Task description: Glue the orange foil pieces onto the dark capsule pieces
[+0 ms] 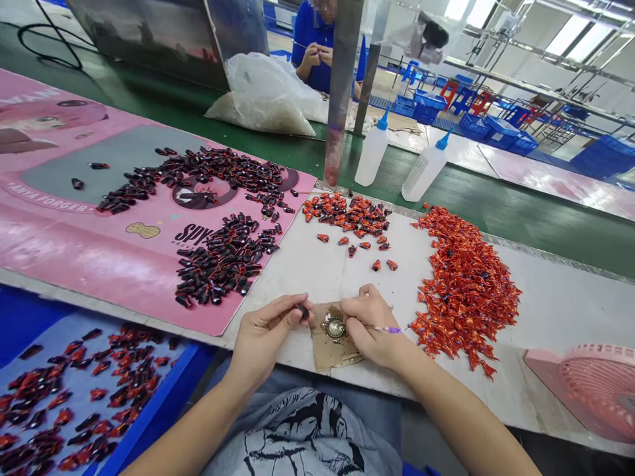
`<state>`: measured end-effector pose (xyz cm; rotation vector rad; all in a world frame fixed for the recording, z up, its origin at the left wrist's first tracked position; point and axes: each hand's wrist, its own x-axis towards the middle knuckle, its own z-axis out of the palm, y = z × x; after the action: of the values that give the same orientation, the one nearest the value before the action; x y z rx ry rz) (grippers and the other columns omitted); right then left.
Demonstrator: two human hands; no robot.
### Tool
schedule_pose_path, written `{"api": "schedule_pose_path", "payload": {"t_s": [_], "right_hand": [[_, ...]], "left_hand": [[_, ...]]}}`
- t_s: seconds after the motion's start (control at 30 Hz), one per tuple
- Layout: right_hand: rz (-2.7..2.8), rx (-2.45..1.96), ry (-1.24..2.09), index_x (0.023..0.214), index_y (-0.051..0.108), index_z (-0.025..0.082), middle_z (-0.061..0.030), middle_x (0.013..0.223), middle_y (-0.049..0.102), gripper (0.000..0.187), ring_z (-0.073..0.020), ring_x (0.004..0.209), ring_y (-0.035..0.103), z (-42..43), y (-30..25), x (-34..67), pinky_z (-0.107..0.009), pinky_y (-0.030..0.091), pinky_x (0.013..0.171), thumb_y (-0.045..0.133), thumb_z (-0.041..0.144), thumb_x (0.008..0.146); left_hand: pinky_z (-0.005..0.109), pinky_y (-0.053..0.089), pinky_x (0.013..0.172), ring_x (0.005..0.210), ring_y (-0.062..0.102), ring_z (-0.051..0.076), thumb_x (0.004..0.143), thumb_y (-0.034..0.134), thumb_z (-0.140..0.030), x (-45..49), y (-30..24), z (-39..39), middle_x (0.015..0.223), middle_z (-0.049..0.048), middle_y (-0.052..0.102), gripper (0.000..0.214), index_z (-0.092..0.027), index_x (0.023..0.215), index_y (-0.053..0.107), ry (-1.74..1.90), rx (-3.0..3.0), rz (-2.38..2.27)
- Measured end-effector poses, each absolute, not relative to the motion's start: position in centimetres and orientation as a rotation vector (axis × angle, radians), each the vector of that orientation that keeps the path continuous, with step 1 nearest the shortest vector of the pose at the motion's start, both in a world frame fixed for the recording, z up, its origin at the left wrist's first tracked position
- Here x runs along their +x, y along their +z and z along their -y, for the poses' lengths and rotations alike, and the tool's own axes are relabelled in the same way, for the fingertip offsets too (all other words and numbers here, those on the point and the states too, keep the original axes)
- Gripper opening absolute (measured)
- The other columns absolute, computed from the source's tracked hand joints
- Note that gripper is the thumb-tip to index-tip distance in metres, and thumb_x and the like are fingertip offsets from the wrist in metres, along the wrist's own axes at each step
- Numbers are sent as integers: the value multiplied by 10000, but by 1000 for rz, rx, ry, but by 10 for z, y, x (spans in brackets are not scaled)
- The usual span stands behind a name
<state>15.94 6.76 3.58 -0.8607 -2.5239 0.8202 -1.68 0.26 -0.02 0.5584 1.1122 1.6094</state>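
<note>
— At the near edge of the white tabletop (550, 297), what to note first?
— One small dark piece (303, 311), pinched in the left hand (265, 337), thumb and fingertips together on it, just left of a brown card (322, 358).
— And in the right hand (371, 324)?
— Clamped on a thin stick (394, 330) with a purple band, right beside the small round dish (335, 327) on the card. Cannot tell whether touching the dish at the tip.
— Farther out?
— To the right, a big orange heap (466, 284); on the far side, a smaller orange-and-black cluster (352, 215). Left, on a pink mat (44, 231), two groups of dark pieces (223, 258). Near left, lower down, a blue tray (155, 410) of red-and-black ones. Beyond the tabletop, two white bottles (373, 153); far right, a pink fan (595, 383).
— How far along, then?
— Well underway, judging by the spread: one piece in hand, seemingly mid-step, not yet set down. Plenty in every group, so probably much left. Cannot tell which groups to count as done.
</note>
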Motion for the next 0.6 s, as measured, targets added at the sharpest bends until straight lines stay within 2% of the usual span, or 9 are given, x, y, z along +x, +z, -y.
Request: {"api": "schedule_pose_path", "payload": {"t_s": [0.13, 0.3, 0.5, 0.6], "right_hand": [[2525, -976, 642, 659, 240, 229, 49, 548, 377, 158, -146, 518, 311, -71, 35, 161, -343, 264, 711, 345, 131, 725], [2468, -1087, 655, 632, 240, 228, 49, 525, 374, 174, -142, 501, 309, -75, 36, 164, -338, 285, 716, 341, 129, 733], [2432, -1149, 665, 612, 235, 226, 44, 507, 361, 199, -148, 509, 295, -76, 39, 165, -325, 307, 704, 340, 124, 747], [2417, -1185, 677, 597, 239, 226, 34, 500, 346, 211, -160, 541, 332, -74, 39, 165, -311, 316, 683, 346, 124, 747]], "left_hand": [[178, 581, 584, 594, 695, 123, 495, 953, -371, -12, 5, -4, 700, 26, 761, 330, -233, 762, 816, 1606, 529, -1058], [199, 575, 507, 557, 708, 156, 492, 956, -364, -5, 8, -7, 678, 35, 763, 342, -231, 774, 813, 1502, 490, -1002], [209, 602, 557, 595, 725, 168, 507, 944, -330, 1, 5, -11, 710, 48, 777, 292, -183, 708, 791, 1372, 556, -1101], [218, 613, 610, 629, 725, 167, 523, 924, -302, 4, 5, -13, 713, 51, 777, 266, -166, 702, 783, 1310, 626, -1153]]}}
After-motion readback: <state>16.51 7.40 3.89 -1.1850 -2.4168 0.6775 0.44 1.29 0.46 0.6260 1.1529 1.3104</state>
